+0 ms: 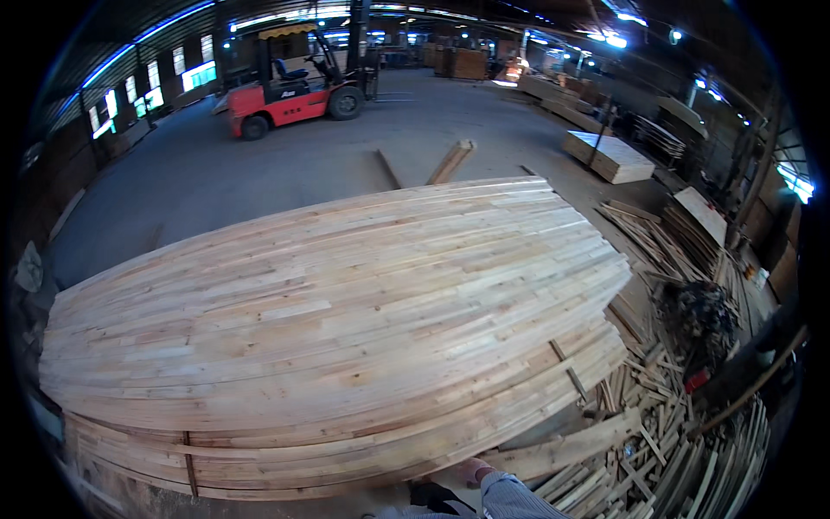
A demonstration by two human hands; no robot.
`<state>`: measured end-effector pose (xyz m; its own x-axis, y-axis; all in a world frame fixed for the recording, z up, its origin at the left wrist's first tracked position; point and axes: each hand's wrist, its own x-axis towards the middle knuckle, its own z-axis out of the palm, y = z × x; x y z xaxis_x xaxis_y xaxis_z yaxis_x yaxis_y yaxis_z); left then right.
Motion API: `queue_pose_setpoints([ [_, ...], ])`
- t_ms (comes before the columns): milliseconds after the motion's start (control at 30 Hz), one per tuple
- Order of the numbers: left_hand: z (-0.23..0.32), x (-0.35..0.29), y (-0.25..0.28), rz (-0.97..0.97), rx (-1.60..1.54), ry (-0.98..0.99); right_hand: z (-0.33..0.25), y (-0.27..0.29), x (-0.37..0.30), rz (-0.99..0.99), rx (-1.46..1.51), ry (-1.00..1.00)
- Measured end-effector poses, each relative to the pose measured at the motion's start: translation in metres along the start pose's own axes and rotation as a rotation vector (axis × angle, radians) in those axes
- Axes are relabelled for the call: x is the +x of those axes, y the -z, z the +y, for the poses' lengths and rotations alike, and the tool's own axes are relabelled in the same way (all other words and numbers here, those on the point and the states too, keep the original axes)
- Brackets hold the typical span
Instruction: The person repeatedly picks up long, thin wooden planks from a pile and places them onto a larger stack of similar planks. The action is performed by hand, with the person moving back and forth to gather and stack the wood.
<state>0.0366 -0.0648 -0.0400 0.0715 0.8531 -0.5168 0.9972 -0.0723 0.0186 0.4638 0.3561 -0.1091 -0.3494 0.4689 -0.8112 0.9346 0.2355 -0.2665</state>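
A wide stack of long, pale wooden boards (328, 303) lies in front of me, the boards packed side by side in layers. My right hand (472, 470) is just below the stack's near edge, at the end of a grey striped sleeve (512, 495). Only a small part of this hand shows, and its fingers cannot be made out, nor whether it touches the boards. A dark shape (437, 496) beside it is too unclear to name. My left hand is out of sight.
A red forklift (290, 102) stands on the grey floor beyond the stack. Two timbers (452, 162) jut out at the far side. Loose wood strips (661, 432) are heaped at the right, near a dark bundle (696, 313). Farther back is a stack of panels (609, 157).
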Motion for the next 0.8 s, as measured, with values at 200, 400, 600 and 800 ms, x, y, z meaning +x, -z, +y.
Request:
queue_pose_setpoints([
  [200,0.012,0.031,0.06,-0.11,-0.749,0.482,-0.026,0.08,0.047,0.123,0.086,-0.027],
  [400,0.02,0.046,0.123,-0.128,-0.969,0.718,-0.039,0.125,0.086,0.364,-0.241,0.041],
  [600,0.034,0.046,0.144,-0.166,-1.023,0.837,-0.035,0.117,0.145,0.602,-0.519,0.15],
  [800,0.042,0.044,0.144,-0.164,-1.038,0.897,-0.047,0.144,0.18,0.284,-0.397,0.139],
])
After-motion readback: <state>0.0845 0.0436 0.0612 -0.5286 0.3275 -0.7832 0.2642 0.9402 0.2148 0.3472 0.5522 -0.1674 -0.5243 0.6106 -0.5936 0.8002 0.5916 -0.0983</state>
